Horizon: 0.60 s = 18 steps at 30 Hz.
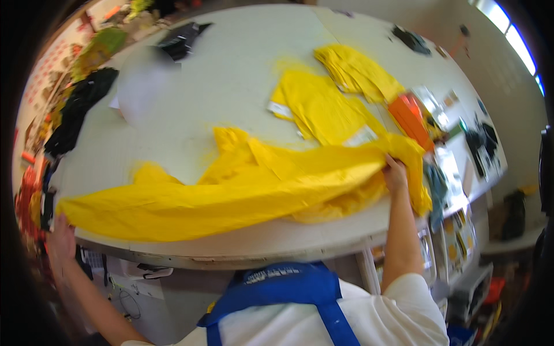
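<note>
A long yellow fabric piece, smooth and slightly shiny, stretches across the near side of the white table. Its left end is pinched by my left hand, out past the table's front left edge. At the other end my right hand grips the fabric from above, with folds bunched beyond the fingers. Loose parts of the fabric spread behind its long near edge; whether it is a finished garment I cannot tell. Just behind it lie two folded yellow fabric bundles, the nearer one with white labels.
An orange box stands right of the bundles, near a grey-blue cloth. Black garments hang over the left edge. A dark folded item and a white sheet lie farther back. Shelving stands below right.
</note>
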{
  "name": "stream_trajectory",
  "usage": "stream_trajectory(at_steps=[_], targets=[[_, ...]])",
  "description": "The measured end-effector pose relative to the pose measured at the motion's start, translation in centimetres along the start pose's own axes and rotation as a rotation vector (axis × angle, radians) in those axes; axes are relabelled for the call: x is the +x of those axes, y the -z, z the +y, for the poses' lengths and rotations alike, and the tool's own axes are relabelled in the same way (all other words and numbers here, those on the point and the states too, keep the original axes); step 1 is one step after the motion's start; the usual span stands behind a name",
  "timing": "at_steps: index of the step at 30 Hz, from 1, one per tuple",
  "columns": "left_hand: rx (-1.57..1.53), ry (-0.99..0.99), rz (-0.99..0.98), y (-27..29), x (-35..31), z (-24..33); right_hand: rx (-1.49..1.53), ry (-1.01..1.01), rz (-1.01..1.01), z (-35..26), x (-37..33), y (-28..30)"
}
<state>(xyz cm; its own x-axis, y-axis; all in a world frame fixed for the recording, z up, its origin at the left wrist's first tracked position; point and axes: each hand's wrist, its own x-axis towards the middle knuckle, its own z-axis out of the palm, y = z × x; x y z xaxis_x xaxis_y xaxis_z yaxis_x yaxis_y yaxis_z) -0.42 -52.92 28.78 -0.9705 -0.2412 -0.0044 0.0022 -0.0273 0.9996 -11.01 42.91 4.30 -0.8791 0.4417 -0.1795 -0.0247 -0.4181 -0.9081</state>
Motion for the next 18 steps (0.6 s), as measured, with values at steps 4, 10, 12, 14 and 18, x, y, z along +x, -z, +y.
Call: stream_trajectory(at_steps=[4,10,12,14,18], targets=[[0.278,0.019,0.241,-3.9,-0.2,5.0,0.204,0.339,-0.075,-8.5,1.8,-2.9],[0.176,-0.487,0.452,1.3,-1.6,14.2,-0.052,1.02,0.072,-26.9,-4.5,-6.9],[0.122,-0.584,0.515,6.7,-3.7,18.4,-0.054,1.123,0.079,-31.4,-7.9,-9.3],[0.079,-0.663,0.693,8.1,-4.8,22.2,-0.209,1.278,0.254,-36.8,-10.4,-9.6],[-0.05,-0.769,0.463,13.2,-3.0,26.8,-0.705,1.754,0.633,-45.8,-12.5,-5.7]])
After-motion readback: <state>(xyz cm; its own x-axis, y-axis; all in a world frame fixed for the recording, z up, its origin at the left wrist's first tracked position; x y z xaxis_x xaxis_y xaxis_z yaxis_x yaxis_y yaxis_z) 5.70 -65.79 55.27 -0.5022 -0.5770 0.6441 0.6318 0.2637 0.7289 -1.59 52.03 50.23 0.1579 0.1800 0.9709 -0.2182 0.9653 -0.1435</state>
